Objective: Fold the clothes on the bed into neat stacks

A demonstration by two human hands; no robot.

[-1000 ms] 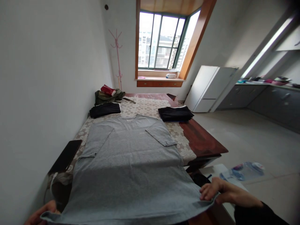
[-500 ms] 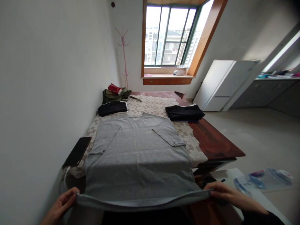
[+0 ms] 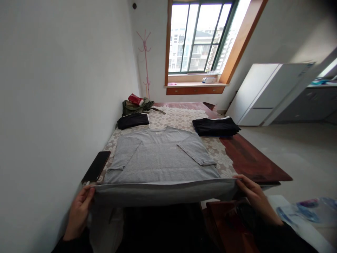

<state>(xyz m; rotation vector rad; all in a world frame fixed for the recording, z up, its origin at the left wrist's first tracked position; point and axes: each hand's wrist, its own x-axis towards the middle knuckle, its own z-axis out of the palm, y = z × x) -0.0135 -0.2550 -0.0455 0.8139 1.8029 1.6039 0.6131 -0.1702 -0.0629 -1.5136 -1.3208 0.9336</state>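
Two hands, left hand (image 3: 79, 211) and right hand (image 3: 252, 195), each pinch one grey shirt (image 3: 163, 158) by its hem on the surface (image 3: 250, 161). Two black piles (image 3: 216, 126) lie past the shirt. The hem is lifted higher than before.

The small print on the grey shirt (image 3: 163, 154) is too tiny to read. The lifted hem hides the near edge of the table (image 3: 252, 161). Both arms run off the bottom of the picture. The plastic bag (image 3: 310, 211) at the right is blurry and cut off
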